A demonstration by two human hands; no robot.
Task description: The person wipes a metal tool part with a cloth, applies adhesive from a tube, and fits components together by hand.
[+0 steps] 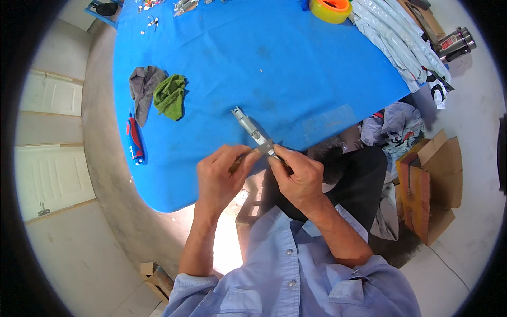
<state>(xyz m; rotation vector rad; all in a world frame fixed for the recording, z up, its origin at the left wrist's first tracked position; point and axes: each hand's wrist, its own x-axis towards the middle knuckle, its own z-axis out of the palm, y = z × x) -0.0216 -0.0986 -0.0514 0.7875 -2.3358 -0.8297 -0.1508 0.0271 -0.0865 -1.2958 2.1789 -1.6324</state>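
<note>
A slim silver-grey metal mechanism (246, 123) points away from me over the near edge of the blue-covered table. It has a forked far tip and a round detail partway along; its exact kind is unclear. My right hand (301, 177) is closed round its near end. Thumb and fingers of my left hand (222, 170) pinch a small flat grey metal plate (265, 147) that lies across the mechanism near my right fingertips. Whether plate and mechanism are joined, I cannot tell. My fingers hide part of both.
The blue tablecloth (222, 68) carries a grey cloth (143, 87), a green cloth (170, 96) and a blue-red screwdriver-like tool (134, 138) at left. Orange-yellow tape (331, 9) and white plastic bags (393, 37) lie far right. An open cardboard box (422, 195) stands right of my legs.
</note>
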